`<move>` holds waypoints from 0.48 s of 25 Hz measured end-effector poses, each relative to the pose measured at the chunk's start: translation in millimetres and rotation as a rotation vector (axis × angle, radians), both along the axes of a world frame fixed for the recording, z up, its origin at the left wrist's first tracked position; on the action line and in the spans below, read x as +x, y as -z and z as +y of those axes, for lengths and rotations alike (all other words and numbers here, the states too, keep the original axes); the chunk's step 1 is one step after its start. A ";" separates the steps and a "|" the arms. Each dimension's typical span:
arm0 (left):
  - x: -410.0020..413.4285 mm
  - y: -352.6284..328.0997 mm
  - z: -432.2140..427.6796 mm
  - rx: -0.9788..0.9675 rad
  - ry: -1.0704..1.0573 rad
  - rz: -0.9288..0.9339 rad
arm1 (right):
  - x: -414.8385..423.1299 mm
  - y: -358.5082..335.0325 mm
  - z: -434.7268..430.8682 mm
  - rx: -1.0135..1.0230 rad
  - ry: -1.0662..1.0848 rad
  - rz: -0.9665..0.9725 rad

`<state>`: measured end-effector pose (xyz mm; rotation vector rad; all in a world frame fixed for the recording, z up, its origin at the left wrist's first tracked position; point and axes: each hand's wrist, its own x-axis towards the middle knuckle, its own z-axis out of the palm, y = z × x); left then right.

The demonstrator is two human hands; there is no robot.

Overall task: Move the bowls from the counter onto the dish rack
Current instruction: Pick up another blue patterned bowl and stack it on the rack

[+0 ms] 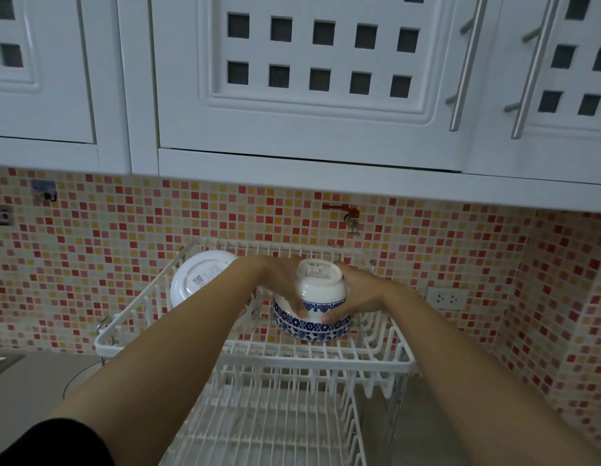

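Both hands, the left hand point(279, 284) and right hand point(356, 294), clasp an upturned white bowl point(321, 285) stacked on an inverted blue-patterned bowl point(311, 326) on the white dish rack's point(326, 361) upper tier, beside a tilted white plate point(198, 277).

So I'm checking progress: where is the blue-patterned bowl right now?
In the head view, the blue-patterned bowl sits upside down on the dish rack upper tier, centre-right, held between both hands, with a white bowl to its left.

Bowl stack point(312, 317) on rack point(252, 359) upper tier — plate point(195, 275) left (leaning), hands flanking.
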<state>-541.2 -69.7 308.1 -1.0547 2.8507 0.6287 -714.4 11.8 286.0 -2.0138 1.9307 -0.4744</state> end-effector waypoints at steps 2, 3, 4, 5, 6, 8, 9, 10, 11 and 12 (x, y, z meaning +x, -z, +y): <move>0.4 7.1 -11.9 0.010 -0.008 -0.006 | 0.5 -0.3 -0.4 0.005 -0.010 -0.016; 1.9 7.3 -10.7 0.007 -0.019 -0.010 | 1.5 0.0 0.3 0.009 -0.010 -0.023; 3.2 6.2 -6.7 0.001 -0.040 -0.024 | 1.9 0.8 0.5 0.006 -0.009 -0.031; 4.1 4.8 -2.6 -0.004 -0.068 -0.047 | 2.4 0.2 1.8 0.002 -0.003 -0.025; 5.2 1.9 0.9 -0.013 -0.087 -0.067 | 2.0 -0.9 2.9 -0.005 -0.002 -0.006; 9.4 -10.5 9.8 -0.057 -0.091 -0.076 | 2.4 -6.2 9.6 -0.001 0.020 0.074; 14.9 -19.4 16.5 -0.105 -0.078 -0.050 | 5.5 -11.1 16.5 -0.013 0.034 0.108; 24.5 -28.5 25.0 -0.182 -0.058 -0.008 | 11.1 -15.5 24.5 -0.066 0.036 0.129; 37.3 -36.7 34.1 -0.276 -0.037 0.049 | 20.1 -19.4 33.9 -0.160 0.040 0.147; 52.3 -41.7 42.3 -0.362 -0.029 0.120 | 32.1 -21.0 43.0 -0.274 0.058 0.158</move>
